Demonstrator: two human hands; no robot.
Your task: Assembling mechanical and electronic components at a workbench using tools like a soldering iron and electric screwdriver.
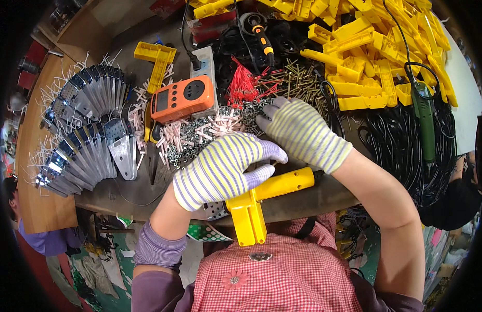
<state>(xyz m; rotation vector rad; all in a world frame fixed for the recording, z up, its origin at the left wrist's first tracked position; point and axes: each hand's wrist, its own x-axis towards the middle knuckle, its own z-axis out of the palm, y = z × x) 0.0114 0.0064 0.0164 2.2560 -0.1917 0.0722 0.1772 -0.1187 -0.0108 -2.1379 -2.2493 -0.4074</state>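
My left hand (222, 169), in a striped glove with bare-looking fabric fingertips, is over a yellow T-shaped plastic housing (248, 218) at the table's near edge. Its thumb and forefinger curve toward each other with a gap between; nothing shows in them. Under the wrist juts a perforated metal plate (216, 209). Reaching farther forward, my right hand (306, 132) in a matching glove dips its parted fingertips into a heap of small metal fasteners (249, 115). Whether they touch a piece is hidden. Pale pink sleeves (176, 138) and small nuts (181, 148) lie left of it.
An orange meter (182, 99) with a socket stands beyond my left hand. Fanned metal plates with wires (87, 151) are at left. Red wires (243, 86) and brass screws (306, 83) lie farther back. Yellow housings (365, 57), black cables (394, 140) and a green electric screwdriver (424, 122) occupy the right.
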